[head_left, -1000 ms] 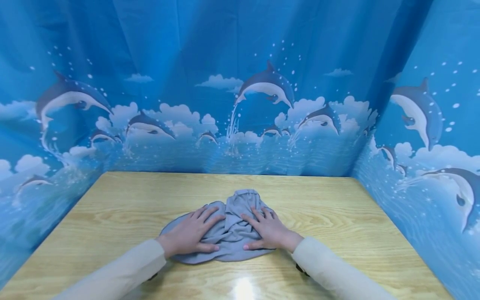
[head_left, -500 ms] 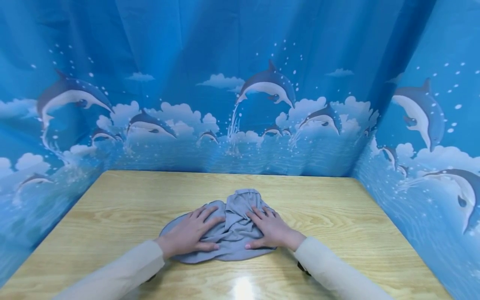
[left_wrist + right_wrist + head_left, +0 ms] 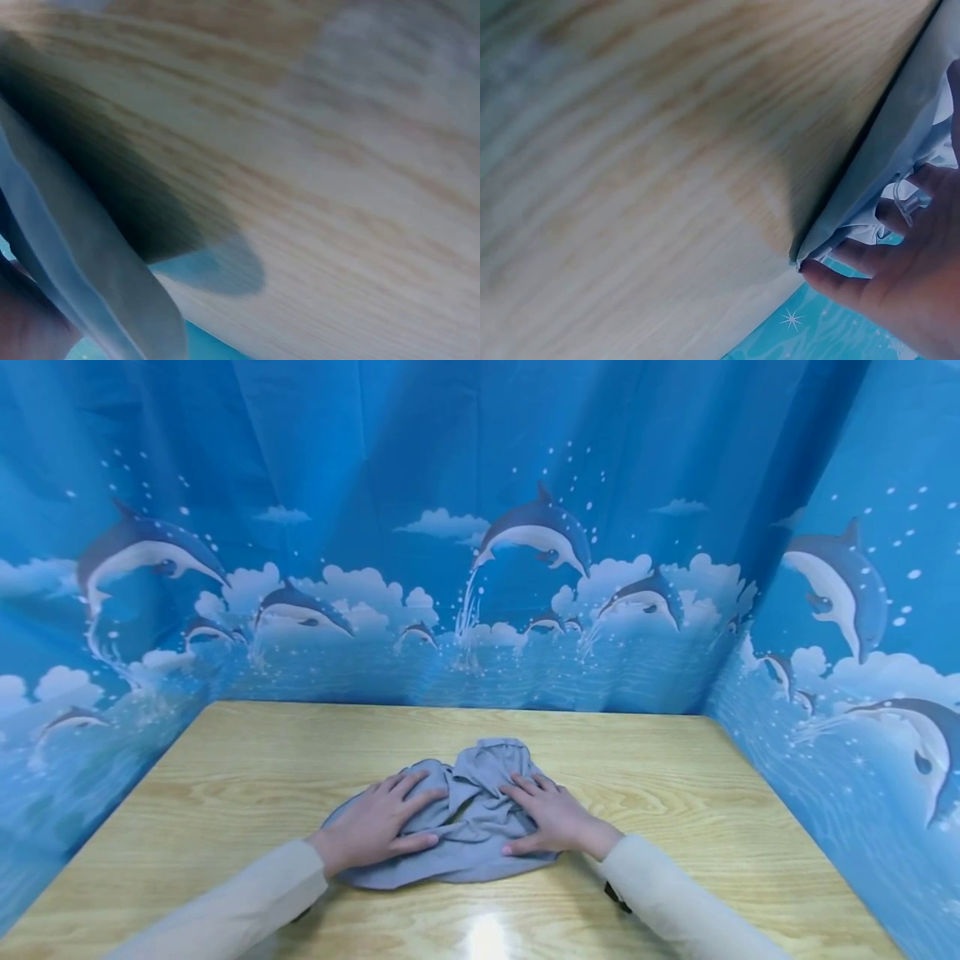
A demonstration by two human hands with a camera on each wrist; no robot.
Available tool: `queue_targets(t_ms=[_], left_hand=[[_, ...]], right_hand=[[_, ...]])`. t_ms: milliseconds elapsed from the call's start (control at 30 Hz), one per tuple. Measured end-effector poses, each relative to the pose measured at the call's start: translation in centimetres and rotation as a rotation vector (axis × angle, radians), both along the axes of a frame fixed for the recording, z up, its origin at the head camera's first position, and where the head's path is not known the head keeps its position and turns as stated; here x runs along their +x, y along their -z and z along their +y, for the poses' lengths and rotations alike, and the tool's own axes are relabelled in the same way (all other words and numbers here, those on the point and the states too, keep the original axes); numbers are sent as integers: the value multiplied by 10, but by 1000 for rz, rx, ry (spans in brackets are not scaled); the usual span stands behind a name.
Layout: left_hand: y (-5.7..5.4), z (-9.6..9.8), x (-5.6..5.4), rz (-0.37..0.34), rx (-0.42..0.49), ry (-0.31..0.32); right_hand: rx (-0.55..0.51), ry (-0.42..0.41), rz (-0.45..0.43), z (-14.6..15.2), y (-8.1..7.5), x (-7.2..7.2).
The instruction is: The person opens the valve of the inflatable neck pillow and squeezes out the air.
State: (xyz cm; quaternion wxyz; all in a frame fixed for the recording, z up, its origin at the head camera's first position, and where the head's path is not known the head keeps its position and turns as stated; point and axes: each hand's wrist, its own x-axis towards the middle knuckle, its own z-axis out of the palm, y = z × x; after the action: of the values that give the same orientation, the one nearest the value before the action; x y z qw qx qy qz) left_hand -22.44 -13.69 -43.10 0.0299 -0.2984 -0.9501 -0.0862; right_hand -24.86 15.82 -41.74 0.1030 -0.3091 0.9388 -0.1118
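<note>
A crumpled grey-blue piece of cloth [image 3: 476, 857], perhaps a garment, lies bunched on the wooden table. My left hand [image 3: 377, 825] rests palm down on its left part with the fingers spread. On the right part lies my right hand [image 3: 557, 821], its fingers likewise apart and touching the folds. Between the hands the fabric parts in a narrow dark slit. In the right wrist view the fingers of the right hand [image 3: 896, 259] lie along the cloth's edge [image 3: 870, 169]. Only a bit of the left hand [image 3: 34, 330] shows beside the fabric [image 3: 97, 247] in the left wrist view.
The wood-grain table [image 3: 247, 777] extends around the cloth on all sides. A blue curtain with printed dolphins [image 3: 360, 552] hangs along the table's back and both sides. A bright light reflection [image 3: 486, 937] shows near the front.
My right hand has slid a little to the right, drawing the cloth along. The narrow slit has appeared in the middle folds. My left hand has barely moved.
</note>
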Motion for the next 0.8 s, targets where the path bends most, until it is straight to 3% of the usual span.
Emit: queue_targets(t_ms=[333,633,800], left_hand=[[-3,0,1,47,-14,0],[0,-9,4,180,-76,157],[1,-10,4,189,-73,176]], right_hand=[[-5,10,15,3,0,0],[2,7,61,3,3,0],[-22,-8,59,5,4,0]])
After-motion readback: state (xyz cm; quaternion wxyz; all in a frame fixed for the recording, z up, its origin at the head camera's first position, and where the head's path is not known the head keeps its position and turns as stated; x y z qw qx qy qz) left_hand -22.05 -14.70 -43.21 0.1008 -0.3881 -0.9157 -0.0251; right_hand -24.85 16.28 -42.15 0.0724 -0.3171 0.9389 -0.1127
